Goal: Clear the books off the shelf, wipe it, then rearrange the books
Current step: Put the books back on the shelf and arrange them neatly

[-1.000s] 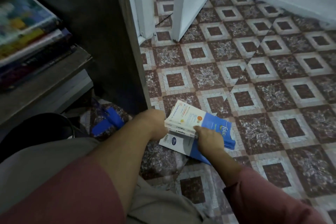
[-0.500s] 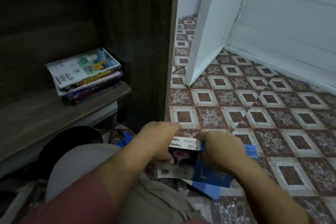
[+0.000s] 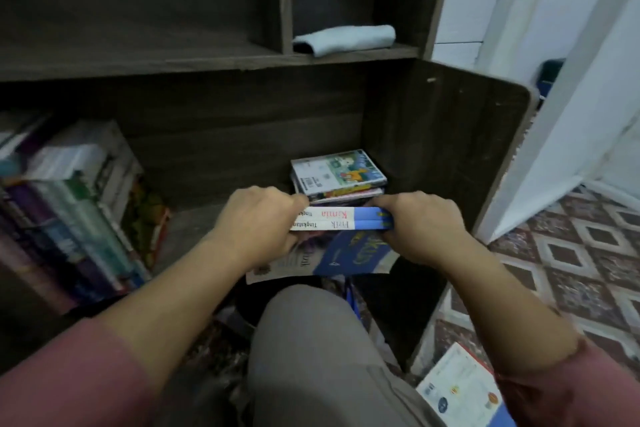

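I hold a small stack of blue-and-white textbooks (image 3: 341,220) in front of the lower shelf board (image 3: 194,232) of the dark wooden bookshelf. My left hand (image 3: 258,222) grips the stack's left end and my right hand (image 3: 420,227) grips its right end, spines facing me. Just behind it, a short pile of flat books (image 3: 337,172) lies in the shelf's right corner. A folded light-blue cloth (image 3: 346,38) rests in the upper right compartment.
A row of leaning books (image 3: 72,208) fills the shelf's left side. One more book (image 3: 460,388) lies on the patterned tile floor (image 3: 568,253) by my right arm. A white door and frame (image 3: 554,114) stand right of the shelf. My knee (image 3: 311,340) is below the stack.
Both hands lifted the blue-and-white books off the floor and carried them left and up to the lower shelf. My view swung from the floor to the shelf.
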`<action>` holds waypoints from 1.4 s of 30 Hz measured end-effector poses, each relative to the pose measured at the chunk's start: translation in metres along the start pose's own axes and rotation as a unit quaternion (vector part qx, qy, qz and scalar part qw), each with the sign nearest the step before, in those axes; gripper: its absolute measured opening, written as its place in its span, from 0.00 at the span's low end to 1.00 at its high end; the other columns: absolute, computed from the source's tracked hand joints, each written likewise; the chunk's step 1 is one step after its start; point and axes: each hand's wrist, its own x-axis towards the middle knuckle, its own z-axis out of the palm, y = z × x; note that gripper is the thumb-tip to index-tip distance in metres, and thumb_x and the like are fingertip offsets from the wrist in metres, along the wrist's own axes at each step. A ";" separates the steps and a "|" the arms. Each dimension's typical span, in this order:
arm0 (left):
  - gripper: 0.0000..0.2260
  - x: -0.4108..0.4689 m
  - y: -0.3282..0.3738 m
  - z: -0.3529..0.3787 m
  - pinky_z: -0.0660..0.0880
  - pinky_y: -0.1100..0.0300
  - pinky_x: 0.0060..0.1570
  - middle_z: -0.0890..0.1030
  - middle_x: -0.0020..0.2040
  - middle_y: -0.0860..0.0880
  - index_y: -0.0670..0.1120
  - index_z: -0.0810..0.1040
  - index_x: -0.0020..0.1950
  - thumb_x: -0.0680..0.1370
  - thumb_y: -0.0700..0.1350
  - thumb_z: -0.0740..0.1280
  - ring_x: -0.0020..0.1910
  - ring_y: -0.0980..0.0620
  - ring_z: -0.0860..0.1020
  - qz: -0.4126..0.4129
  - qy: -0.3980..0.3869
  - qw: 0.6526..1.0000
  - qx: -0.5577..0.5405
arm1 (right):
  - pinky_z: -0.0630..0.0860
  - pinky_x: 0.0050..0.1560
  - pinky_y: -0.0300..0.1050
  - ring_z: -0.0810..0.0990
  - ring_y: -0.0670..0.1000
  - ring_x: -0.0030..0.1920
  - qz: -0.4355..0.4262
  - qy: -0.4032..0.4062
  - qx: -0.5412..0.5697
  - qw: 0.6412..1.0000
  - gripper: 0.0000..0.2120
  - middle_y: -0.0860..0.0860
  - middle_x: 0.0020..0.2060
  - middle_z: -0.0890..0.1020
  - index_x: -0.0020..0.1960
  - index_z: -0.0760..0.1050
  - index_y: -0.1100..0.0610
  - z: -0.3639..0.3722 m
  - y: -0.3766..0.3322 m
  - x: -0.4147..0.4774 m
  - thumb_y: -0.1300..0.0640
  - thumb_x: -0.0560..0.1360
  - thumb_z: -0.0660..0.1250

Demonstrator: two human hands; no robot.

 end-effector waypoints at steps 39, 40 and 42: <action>0.53 -0.018 -0.147 0.228 0.61 0.51 0.66 0.59 0.66 0.49 0.55 0.54 0.74 0.56 0.73 0.73 0.65 0.48 0.58 -0.232 -0.213 0.944 -0.102 | 0.62 0.72 0.48 0.62 0.51 0.75 -0.150 -0.207 0.131 0.958 0.42 0.49 0.77 0.59 0.77 0.59 0.49 0.190 -0.136 0.167 0.50 0.69 0.77; 0.54 -0.013 -0.144 0.219 0.62 0.51 0.66 0.58 0.66 0.48 0.55 0.52 0.74 0.57 0.72 0.74 0.65 0.47 0.59 -0.222 -0.251 0.937 -0.099 | 0.63 0.72 0.48 0.64 0.52 0.73 -0.138 -0.209 0.154 0.956 0.40 0.50 0.76 0.63 0.77 0.61 0.50 0.185 -0.132 0.162 0.50 0.69 0.76; 0.50 -0.001 -0.133 0.199 0.63 0.51 0.64 0.61 0.66 0.48 0.56 0.54 0.73 0.59 0.71 0.74 0.66 0.47 0.61 -0.203 -0.288 0.929 -0.115 | 0.67 0.68 0.47 0.69 0.55 0.70 -0.112 -0.193 0.199 0.954 0.34 0.52 0.71 0.70 0.75 0.65 0.50 0.172 -0.118 0.148 0.51 0.72 0.74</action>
